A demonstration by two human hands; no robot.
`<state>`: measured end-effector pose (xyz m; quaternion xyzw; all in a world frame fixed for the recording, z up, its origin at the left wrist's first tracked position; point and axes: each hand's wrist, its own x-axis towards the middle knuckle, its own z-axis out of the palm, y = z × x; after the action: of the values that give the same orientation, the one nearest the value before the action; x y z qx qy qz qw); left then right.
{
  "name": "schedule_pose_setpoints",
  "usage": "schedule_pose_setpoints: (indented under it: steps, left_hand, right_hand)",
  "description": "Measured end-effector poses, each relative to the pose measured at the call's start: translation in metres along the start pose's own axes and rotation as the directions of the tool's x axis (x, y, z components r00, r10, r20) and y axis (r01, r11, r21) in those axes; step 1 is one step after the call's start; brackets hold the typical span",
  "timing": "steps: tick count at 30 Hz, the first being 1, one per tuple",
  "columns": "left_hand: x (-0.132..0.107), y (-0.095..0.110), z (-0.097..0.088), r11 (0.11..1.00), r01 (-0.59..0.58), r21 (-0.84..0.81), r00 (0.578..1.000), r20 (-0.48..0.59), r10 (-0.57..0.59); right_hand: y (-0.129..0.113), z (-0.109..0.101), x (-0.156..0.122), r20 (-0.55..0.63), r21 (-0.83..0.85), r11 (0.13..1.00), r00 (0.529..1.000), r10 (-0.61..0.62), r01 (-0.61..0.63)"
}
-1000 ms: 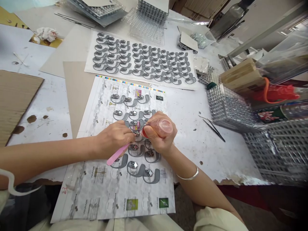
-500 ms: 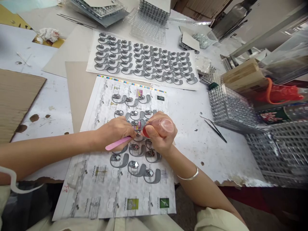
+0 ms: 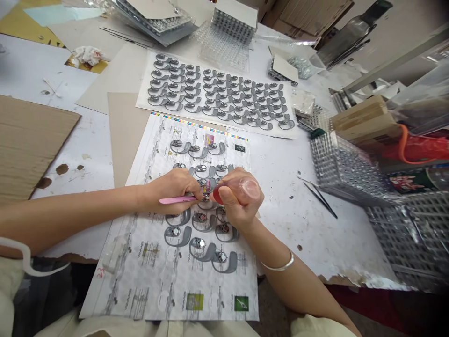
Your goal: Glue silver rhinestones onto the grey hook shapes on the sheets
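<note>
Pink stick (image 3: 175, 200) swung level, pinched narrow in left hand (image 3: 173, 189) | right hand (image 3: 240, 201) wraps clear bottle (image 3: 249, 189), red tip (image 3: 218, 194) just beside grey hook (image 3: 205, 203) | hook between hands, mid-sheet (image 3: 140, 290), 12 o'clock of its lower edge

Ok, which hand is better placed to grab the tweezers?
Probably the right hand: it sits closer to the tweezers, though it grips a red-tipped bottle. The left hand is farther away and holds a pink stick.

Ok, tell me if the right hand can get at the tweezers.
Probably yes: the right hand holds a small translucent bottle, but only white tabletop lies between it and the tweezers.
</note>
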<state>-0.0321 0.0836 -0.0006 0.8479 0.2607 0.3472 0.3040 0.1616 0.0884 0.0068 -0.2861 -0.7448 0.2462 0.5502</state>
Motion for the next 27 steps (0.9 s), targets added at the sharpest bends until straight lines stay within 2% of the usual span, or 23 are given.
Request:
schedule_pose_setpoints:
  steps: [6,13,27]
  left_hand:
    - [-0.0017,0.0,-0.0021,1.0,0.013,0.0,1.0,0.007,-0.013]
    - [0.0011,-0.0002,-0.0023,0.997,0.061,-0.055,0.998,0.007,-0.061]
    - [0.0029,0.0015,-0.0052,0.994,0.078,-0.07,0.997,0.021,-0.077]
  right_hand:
    - [0.0012,0.0001,-0.0014,-0.002,-0.015,1.0,1.0,0.017,-0.017]
    - [0.0053,-0.0023,-0.0033,-0.096,-0.032,0.999,0.995,0.004,-0.007]
    - [0.006,0.0003,-0.0048,-0.035,0.01,0.999,0.998,0.051,-0.05]
